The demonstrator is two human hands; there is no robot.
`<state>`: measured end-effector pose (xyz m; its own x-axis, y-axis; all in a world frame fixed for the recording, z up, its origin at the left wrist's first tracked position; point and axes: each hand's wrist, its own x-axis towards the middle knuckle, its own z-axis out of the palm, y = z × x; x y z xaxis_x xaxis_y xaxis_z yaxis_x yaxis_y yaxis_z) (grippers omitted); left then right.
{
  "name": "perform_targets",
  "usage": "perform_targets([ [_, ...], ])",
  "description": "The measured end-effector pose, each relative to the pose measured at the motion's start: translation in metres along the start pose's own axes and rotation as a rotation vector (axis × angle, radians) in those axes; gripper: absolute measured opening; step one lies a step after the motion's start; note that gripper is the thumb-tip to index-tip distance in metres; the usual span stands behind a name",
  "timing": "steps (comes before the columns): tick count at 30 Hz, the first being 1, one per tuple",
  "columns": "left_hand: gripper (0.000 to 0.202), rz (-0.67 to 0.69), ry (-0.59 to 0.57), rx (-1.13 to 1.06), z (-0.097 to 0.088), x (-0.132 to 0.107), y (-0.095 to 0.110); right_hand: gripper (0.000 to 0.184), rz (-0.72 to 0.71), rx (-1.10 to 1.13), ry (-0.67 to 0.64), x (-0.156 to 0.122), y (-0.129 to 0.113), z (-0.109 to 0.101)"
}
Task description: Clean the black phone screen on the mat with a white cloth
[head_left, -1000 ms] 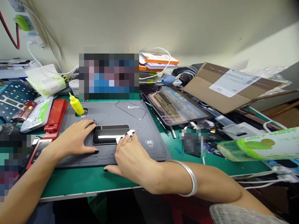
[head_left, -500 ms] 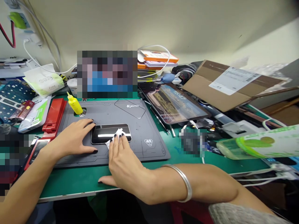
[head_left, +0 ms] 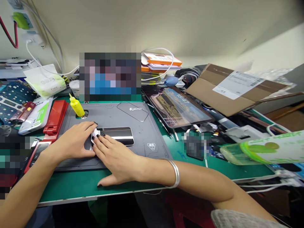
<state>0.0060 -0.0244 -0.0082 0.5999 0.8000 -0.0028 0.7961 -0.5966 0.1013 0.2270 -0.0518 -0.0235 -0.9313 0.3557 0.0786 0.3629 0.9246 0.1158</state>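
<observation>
The right hand (head_left: 114,156) pinched a crumpled white wipe (head_left: 94,136) under its fingertips, pressing the soft, papery wad against the left end of a phone (head_left: 116,136). The left hand (head_left: 73,141) lay open with curved fingers, touching the wipe and that same end. The phone lay flat in the middle of a grey rubber mat (head_left: 147,158), a glossy black slab with rounded corners and a bright white streak of reflected light. A yellow plastic squeeze bottle (head_left: 77,107) stood in a round hole in the mat, and a smooth silver bangle (head_left: 175,173) circled the right wrist
</observation>
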Motion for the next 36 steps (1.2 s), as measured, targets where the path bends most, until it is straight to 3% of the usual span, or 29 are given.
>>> perform_targets([
  [7, 0.091, -0.057, -0.046, -0.034, -0.003, 0.001, 0.003, 0.097, 0.09, 0.11, -0.008, 0.007, 0.02, -0.003],
  [12, 0.084, -0.067, -0.035, -0.022, -0.003, 0.0, 0.005, 0.096, -0.018, 0.149, 0.011, 0.005, 0.015, -0.003],
  [17, 0.089, -0.062, -0.05, -0.037, -0.003, 0.0, 0.005, 0.094, 0.074, 0.144, 0.012, 0.005, 0.019, 0.0],
  [22, 0.083, -0.06, -0.035, -0.016, -0.002, 0.001, 0.003, 0.095, -0.013, 0.154, 0.001, 0.003, 0.018, -0.004],
  [27, 0.087, -0.048, -0.042, -0.036, -0.002, 0.001, 0.003, 0.095, 0.121, 0.118, -0.034, 0.002, 0.019, -0.006],
  [32, 0.084, -0.043, -0.018, -0.022, 0.0, 0.001, 0.003, 0.096, 0.01, 0.114, -0.019, 0.001, 0.015, -0.006],
  [36, 0.085, -0.036, -0.028, -0.033, -0.001, 0.001, 0.003, 0.092, 0.14, 0.071, -0.053, 0.003, 0.019, -0.006],
])
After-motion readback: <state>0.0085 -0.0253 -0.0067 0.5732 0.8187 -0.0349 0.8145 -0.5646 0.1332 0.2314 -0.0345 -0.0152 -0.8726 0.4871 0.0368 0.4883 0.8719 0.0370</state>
